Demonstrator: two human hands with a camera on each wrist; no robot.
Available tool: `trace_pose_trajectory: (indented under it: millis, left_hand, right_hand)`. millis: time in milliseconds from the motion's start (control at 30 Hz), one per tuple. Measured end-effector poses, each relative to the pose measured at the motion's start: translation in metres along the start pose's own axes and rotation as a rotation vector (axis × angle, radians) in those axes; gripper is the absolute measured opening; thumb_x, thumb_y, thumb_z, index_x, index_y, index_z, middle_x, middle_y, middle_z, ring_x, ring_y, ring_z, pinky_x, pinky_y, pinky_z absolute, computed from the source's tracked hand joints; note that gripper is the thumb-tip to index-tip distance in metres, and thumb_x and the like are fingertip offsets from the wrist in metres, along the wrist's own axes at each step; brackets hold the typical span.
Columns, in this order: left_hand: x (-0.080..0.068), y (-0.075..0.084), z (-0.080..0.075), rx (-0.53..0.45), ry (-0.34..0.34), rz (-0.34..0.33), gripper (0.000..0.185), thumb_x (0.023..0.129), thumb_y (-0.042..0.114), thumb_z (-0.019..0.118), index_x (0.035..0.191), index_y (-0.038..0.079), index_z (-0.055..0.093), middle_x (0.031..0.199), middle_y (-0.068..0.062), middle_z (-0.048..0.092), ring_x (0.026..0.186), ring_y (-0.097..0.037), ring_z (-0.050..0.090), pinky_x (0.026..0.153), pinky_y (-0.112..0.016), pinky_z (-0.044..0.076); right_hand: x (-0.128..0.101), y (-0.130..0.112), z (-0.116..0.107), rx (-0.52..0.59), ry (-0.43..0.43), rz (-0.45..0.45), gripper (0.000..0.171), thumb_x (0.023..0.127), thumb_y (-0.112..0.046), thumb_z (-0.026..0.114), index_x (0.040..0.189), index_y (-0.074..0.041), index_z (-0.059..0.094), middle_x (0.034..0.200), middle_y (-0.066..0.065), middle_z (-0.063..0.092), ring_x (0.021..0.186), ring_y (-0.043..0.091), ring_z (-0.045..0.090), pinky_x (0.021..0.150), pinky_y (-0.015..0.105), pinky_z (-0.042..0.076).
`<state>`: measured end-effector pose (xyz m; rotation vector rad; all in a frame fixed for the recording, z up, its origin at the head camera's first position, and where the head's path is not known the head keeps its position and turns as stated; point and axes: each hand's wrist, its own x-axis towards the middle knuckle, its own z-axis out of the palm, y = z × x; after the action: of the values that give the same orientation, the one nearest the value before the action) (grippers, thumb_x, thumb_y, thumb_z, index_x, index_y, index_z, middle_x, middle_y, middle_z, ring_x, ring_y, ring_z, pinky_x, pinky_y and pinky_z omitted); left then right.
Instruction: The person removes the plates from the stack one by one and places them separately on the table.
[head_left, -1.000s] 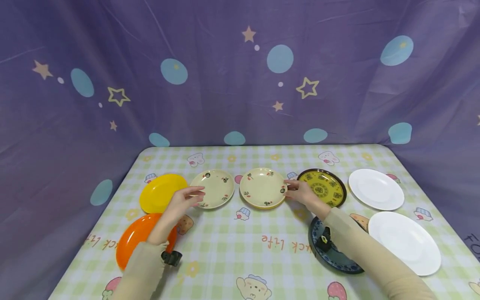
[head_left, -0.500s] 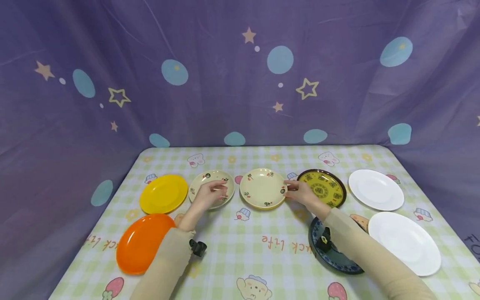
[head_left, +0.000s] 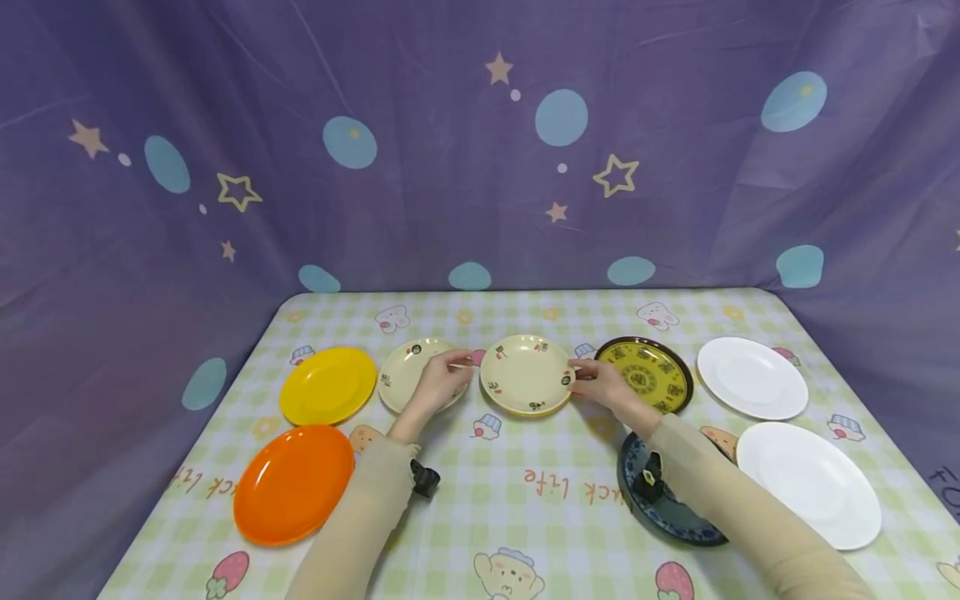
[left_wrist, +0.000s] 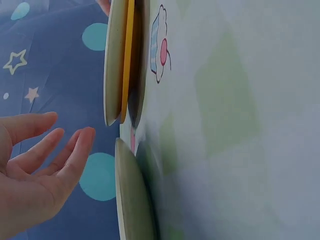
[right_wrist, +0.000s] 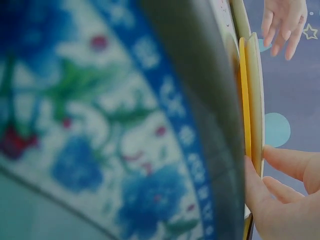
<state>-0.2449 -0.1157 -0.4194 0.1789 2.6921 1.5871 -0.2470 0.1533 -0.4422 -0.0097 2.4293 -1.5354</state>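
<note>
My right hand (head_left: 606, 387) pinches the right rim of a small cream plate (head_left: 525, 373) with little printed motifs. Directly under this plate lies a yellow one, whose thin edge (left_wrist: 129, 60) shows in the left wrist view. In the right wrist view the thumb is at the yellow edge while a finger touches the cream rim. A second cream plate (head_left: 401, 367) lies to the left. Over it hovers my left hand (head_left: 437, 383), fingers loosely spread and holding nothing, with fingertips near the gap between the cream plates.
On the left lie a yellow plate (head_left: 327, 387) and an orange plate (head_left: 292, 485). To the right are a brown-rimmed patterned plate (head_left: 645, 367), a dark blue-rimmed plate (head_left: 675, 525) partly under the right forearm, and two white plates, one farther back (head_left: 752, 379) and one nearer (head_left: 808, 485).
My left hand has moved right, from beside the yellow and left cream plates to over the left cream plate's right side. The right hand keeps its grip in place.
</note>
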Motion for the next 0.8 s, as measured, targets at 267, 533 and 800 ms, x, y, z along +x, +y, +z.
trace_pose_trajectory:
  millis: [267,533,800]
  left_hand:
    - [0.011,-0.001,0.012,0.044,-0.036,-0.008,0.032,0.080,0.000,0.057,0.112,0.000,0.058,0.109,-0.015,0.058,0.094,-0.026,0.056,0.079,-0.031,0.051]
    - [0.019,-0.002,0.021,0.085,-0.071,-0.005,0.037,0.081,-0.001,0.056,0.118,-0.002,0.052,0.115,-0.019,0.055,0.104,-0.029,0.053,0.091,-0.036,0.046]
    - [0.023,-0.008,0.027,0.131,-0.084,-0.033,0.042,0.080,-0.001,0.056,0.122,-0.001,0.049,0.116,-0.018,0.054,0.103,-0.028,0.054,0.088,-0.033,0.048]
  right_hand:
    - [0.001,0.000,-0.001,-0.021,-0.004,-0.004,0.048,0.083,-0.003,0.058,0.127,0.003,0.043,0.116,0.025,0.051,0.104,0.033,0.051,0.081,0.030,0.051]
    - [0.001,0.002,0.000,0.005,-0.004,0.002,0.049,0.081,-0.002,0.059,0.127,0.004,0.043,0.116,0.026,0.051,0.102,0.033,0.053,0.080,0.029,0.052]
    - [0.002,0.002,0.000,-0.005,0.010,-0.004,0.048,0.081,-0.002,0.059,0.126,0.004,0.044,0.115,0.026,0.052,0.100,0.033,0.054,0.078,0.029,0.053]
